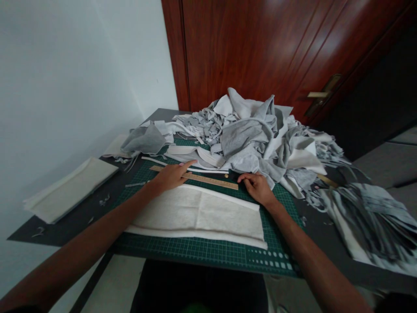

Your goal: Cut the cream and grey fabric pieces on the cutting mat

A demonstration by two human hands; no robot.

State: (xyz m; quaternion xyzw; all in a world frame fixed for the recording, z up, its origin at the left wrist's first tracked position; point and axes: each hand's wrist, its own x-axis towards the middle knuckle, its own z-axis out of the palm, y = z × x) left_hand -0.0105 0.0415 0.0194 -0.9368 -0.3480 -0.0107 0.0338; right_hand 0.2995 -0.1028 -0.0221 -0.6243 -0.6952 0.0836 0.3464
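Note:
A folded white fabric piece (198,213) lies flat on a green cutting mat (208,250). Along its far edge rests a wooden ruler (208,179). My left hand (172,174) lies on the ruler's left part, palm down, index finger stretched out and pressing. My right hand (257,187) sits at the ruler's right end with fingers curled; something dark shows at its fingertips, too small to name.
A big heap of grey and white fabric scraps (254,139) covers the table's back and right. A stack of cut grey-white pieces (371,221) lies at the right. Folded white fabric (70,189) sits at the left edge. A red-brown door (276,52) stands behind.

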